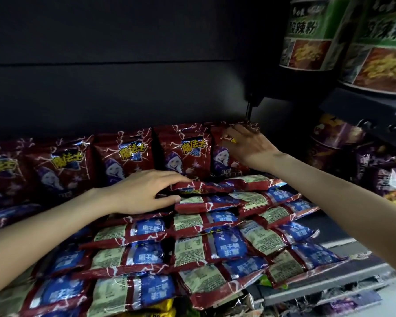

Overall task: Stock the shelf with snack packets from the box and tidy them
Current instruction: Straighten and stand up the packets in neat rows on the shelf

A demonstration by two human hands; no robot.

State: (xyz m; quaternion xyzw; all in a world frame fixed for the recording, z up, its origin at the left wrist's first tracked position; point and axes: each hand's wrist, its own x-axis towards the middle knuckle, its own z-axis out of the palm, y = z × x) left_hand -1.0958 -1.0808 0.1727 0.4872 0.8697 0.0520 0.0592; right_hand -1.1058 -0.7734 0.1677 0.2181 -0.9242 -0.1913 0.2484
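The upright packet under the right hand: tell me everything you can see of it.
The rightmost upright packet is a dark red, glossy foil-like pouch with white lightning-like lines and a purple-hatted wizard figure on its front. It stands at the right end of the back row, front facing out, leaning slightly back. The right hand grips its top edge, hiding the logo. Its base is hidden behind the flat-lying packets in front.

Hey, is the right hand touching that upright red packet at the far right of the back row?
Touching. The head view shows the right hand with fingers curled over the top edge of the upright packet.
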